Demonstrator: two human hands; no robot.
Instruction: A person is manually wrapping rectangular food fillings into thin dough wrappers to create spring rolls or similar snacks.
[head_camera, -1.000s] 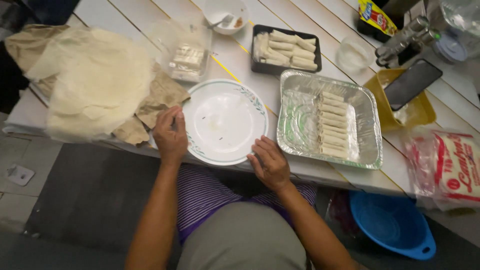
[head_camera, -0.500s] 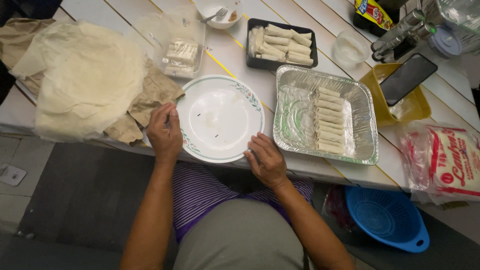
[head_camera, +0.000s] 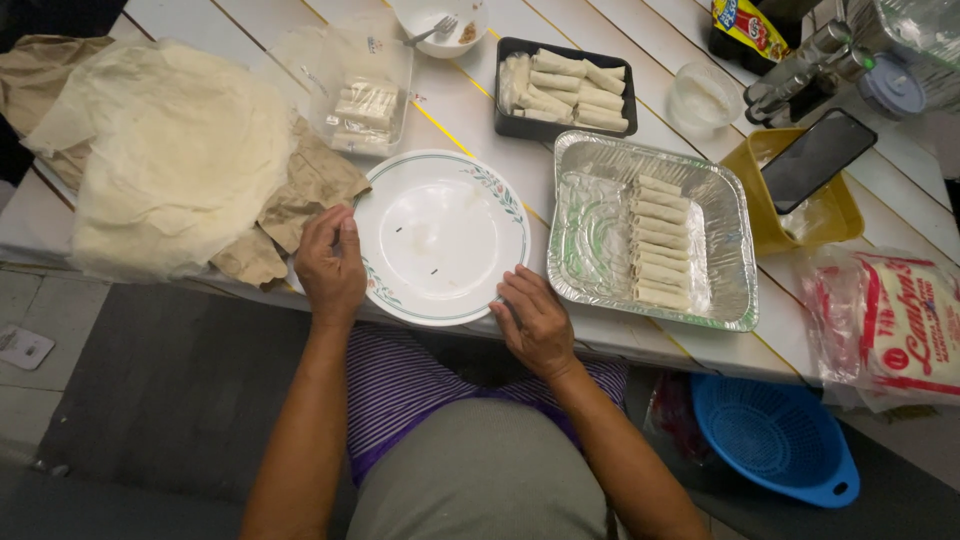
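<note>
The white plate (head_camera: 440, 235) is gripped at opposite rims: left hand (head_camera: 328, 265) curled on its left edge, right hand (head_camera: 535, 322) loosely curled on its lower-right edge, beside the foil tray (head_camera: 590, 215).

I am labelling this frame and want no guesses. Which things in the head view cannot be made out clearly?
- Small white bowl with a fork: cut off by the top edge; its brown contents are too small to identify.
- Left hand fingers: whether they grip the white round plate rim or only rest on it is unclear.
- Yellow square tray: a black phone covers its contents.
- Round blue plastic colander: partly hidden under the white table.
</note>
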